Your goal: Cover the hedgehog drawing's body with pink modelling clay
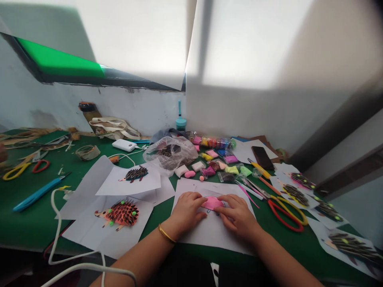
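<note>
A flattened piece of pink clay (pixel 213 203) lies on a white sheet of paper (pixel 209 235) in front of me, over a drawn outline that shows partly below it. My left hand (pixel 188 210) rests on the paper with its fingertips at the clay's left edge. From the right, my right hand (pixel 237 213) touches the clay's right side with spread fingers. Neither hand lifts anything. To the left, a finished orange hedgehog picture (pixel 122 214) lies below a dark hedgehog picture (pixel 136 174).
Clay packets (pixel 209 170) and a plastic bag of dark pieces (pixel 170 153) lie behind the paper. Scissors (pixel 287 211), a phone (pixel 262 157) and more hedgehog pictures (pixel 351 245) are at right. A white cable (pixel 58 223) and blue cutter (pixel 38 194) are at left.
</note>
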{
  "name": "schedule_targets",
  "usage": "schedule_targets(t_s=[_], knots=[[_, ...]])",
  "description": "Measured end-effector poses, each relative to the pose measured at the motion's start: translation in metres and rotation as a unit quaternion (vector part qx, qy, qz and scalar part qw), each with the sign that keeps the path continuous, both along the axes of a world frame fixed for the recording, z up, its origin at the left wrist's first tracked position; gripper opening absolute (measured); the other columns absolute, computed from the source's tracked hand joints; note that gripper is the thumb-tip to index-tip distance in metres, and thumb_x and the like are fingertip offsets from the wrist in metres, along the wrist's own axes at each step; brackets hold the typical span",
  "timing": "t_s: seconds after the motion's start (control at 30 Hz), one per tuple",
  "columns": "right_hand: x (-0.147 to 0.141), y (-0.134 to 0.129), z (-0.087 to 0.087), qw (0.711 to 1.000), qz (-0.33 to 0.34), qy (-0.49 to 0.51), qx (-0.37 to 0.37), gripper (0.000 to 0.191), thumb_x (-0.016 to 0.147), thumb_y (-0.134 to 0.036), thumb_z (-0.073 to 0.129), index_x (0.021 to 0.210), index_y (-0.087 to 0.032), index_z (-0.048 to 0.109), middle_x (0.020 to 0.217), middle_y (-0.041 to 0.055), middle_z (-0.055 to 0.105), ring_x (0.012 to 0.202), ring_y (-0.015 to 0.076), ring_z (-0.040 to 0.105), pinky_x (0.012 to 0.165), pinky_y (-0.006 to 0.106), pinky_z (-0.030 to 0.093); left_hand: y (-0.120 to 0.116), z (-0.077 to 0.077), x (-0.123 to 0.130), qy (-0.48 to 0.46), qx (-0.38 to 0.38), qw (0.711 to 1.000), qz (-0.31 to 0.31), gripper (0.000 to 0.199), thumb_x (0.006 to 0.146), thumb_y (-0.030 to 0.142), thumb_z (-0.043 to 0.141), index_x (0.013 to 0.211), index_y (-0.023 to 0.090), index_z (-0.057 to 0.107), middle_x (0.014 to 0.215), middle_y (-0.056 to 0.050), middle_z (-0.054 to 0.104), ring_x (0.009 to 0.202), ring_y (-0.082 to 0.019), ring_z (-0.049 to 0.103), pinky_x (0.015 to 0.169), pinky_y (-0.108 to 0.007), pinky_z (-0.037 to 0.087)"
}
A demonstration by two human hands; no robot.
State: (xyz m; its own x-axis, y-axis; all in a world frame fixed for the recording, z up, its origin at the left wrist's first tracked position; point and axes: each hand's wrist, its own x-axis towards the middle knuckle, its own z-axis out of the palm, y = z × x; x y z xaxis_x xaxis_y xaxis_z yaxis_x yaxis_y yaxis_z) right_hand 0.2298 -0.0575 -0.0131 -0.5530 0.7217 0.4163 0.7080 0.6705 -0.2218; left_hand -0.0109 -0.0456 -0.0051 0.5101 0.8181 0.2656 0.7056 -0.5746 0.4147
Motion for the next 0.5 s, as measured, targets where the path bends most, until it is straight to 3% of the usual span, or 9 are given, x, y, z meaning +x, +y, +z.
schedule_targets(t_s=[0.23, 0.5], knots=[[-0.0021, -0.0011, 0.0014, 1.0, 0.001, 0.006, -0.003, 0.029, 0.081, -0.018, 0.059, 0.101, -0.034, 0.074, 0.122, 0.0047, 0.062, 0.112, 0.0274, 0.053, 0.095, 0.047, 0.041, 0.0007, -0.0007, 0.0002, -0.002, -0.002, 1.0, 0.002, 0.047, 0.075, 0.031, 0.076, 0.12, 0.027, 0.062, 0.116, -0.004, 0.063, 0.108, -0.026, 0.056, 0.097, -0.042, 0.041], [-0.003, -0.0008, 0.002, 1.0, 0.016, -0.008, -0.014, 0.034, 0.081, -0.018, 0.058, 0.108, -0.034, 0.071, 0.123, 0.0053, 0.061, 0.113, 0.0275, 0.053, 0.096, 0.047, 0.041, 0.0006, 0.0002, 0.0008, -0.001, -0.003, 1.0, 0.002, 0.048, 0.075, 0.031, 0.076, 0.121, 0.027, 0.061, 0.115, -0.004, 0.064, 0.107, -0.026, 0.056, 0.097, -0.042, 0.041]])
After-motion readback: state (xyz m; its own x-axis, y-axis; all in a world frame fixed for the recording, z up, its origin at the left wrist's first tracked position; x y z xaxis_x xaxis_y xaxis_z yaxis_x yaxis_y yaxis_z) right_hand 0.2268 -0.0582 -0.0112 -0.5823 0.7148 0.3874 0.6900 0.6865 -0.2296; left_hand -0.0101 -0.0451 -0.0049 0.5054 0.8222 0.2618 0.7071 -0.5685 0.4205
